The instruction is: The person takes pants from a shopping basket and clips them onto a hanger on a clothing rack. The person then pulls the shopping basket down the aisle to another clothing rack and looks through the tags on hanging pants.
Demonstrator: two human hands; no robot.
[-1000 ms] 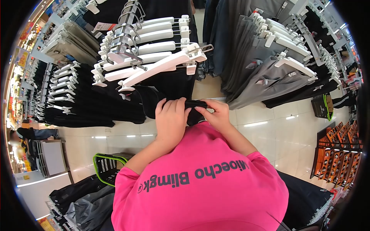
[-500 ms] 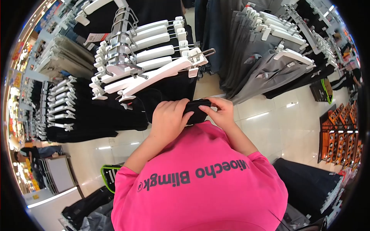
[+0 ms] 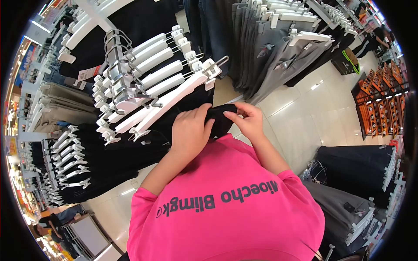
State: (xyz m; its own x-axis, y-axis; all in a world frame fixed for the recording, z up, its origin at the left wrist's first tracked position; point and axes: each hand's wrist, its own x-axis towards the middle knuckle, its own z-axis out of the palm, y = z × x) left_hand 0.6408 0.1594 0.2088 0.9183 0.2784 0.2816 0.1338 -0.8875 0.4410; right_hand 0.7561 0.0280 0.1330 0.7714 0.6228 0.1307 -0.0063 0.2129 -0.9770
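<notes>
Both hands gather a black garment [image 3: 223, 118] in front of the pink shirt [image 3: 226, 204].
The left hand [image 3: 189, 129] curls around the garment's left end, fingertips largely hidden; the right hand [image 3: 250, 122] pinches its far edge between thumb and fingers. The step in hand looks like folding or straightening this cloth, and the next move seems to call for a steady hold with the edges kept even. Just beyond the left hand, a slanted white hanger [image 3: 172, 104] fronts others on a metal rail [image 3: 117, 74]; whether the garment connects to it, I cannot tell. Grey trousers [image 3: 248, 52] hang farther right.
</notes>
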